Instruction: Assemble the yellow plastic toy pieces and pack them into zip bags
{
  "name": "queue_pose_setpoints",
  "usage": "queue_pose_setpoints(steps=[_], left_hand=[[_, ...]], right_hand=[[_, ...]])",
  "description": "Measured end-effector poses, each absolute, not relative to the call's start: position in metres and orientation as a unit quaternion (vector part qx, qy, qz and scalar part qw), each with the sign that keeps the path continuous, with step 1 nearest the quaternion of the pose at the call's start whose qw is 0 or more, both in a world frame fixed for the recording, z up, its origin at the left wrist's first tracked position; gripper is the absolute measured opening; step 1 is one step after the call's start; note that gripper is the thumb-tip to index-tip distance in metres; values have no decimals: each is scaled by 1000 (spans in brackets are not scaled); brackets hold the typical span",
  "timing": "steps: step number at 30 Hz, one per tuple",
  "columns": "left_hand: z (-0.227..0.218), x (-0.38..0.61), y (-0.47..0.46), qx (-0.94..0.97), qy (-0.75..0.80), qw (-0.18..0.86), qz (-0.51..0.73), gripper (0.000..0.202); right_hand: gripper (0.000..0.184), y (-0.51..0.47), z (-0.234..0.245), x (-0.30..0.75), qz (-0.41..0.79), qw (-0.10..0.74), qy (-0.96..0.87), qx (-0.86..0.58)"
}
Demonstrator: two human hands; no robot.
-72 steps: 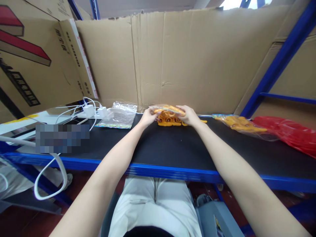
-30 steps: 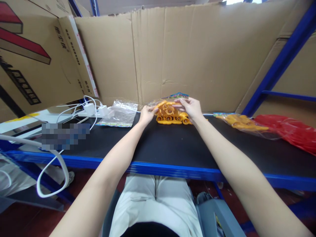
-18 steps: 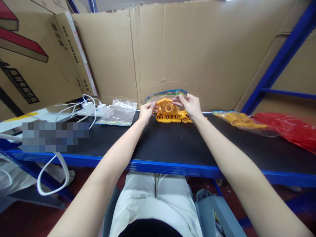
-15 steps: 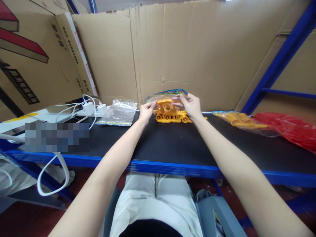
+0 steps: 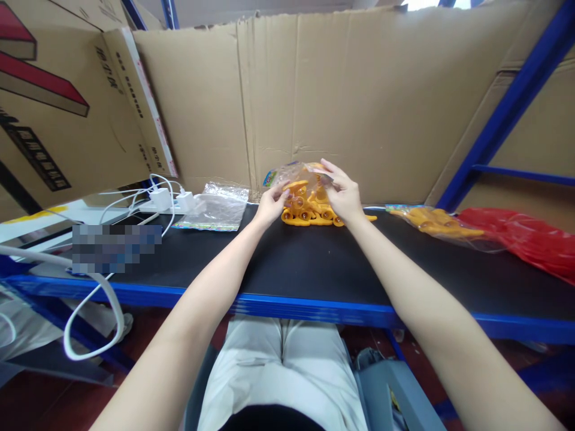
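Above the black tabletop, my left hand [image 5: 272,205] grips a clear plastic bag [image 5: 284,173] with a colourful printed header, fingers closed at its lower left side. The bag looks crumpled and tilted. My right hand [image 5: 344,193] is closed at the bag's right side around an orange plastic piece [image 5: 316,166]; its fingers partly hide the piece, and I cannot tell how far the piece is inside the bag. Right below both hands lies a pile of orange plastic pieces [image 5: 309,220] with round cups, some overlapped by the bag.
An unfilled clear bag [image 5: 220,206] lies to the left, beside white chargers [image 5: 160,199] and cables. At right are a filled bag of orange pieces [image 5: 431,218] and a red plastic bag [image 5: 530,239]. Cardboard [image 5: 314,90] stands behind; a blue rail [image 5: 309,305] edges the table.
The bag has tipped and crumpled, its header now less in view. My right hand has turned and shifted slightly left over the orange pieces; my left hand has moved slightly down and right.
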State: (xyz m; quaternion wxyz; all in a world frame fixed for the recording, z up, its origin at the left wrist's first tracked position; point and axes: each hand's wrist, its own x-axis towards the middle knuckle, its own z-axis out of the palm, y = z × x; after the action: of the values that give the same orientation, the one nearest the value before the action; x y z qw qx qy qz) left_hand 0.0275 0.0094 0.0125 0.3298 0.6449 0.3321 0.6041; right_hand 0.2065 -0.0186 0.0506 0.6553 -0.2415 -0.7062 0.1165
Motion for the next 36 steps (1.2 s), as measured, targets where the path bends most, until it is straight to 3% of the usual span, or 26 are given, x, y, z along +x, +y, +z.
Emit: queue_pose_setpoints(steps=[4, 12, 20, 29, 36], left_hand=[[10, 26, 7, 601, 386, 350, 607, 62], [8, 17, 14, 557, 459, 370, 584, 28], [10, 20, 19, 562, 386, 324, 656, 24], [17, 26, 3, 581, 377, 409, 594, 60], [21, 31, -5, 607, 356, 428, 567, 69]], right_hand=[[33, -18, 50, 205, 187, 666, -678, -249], [41, 0, 37, 210, 278, 629, -661, -300], [36, 7, 40, 213, 166, 674, -659, -290], [26, -7, 51, 212, 97, 692, -656, -285], [34, -1, 55, 214, 123, 732, -611, -274]])
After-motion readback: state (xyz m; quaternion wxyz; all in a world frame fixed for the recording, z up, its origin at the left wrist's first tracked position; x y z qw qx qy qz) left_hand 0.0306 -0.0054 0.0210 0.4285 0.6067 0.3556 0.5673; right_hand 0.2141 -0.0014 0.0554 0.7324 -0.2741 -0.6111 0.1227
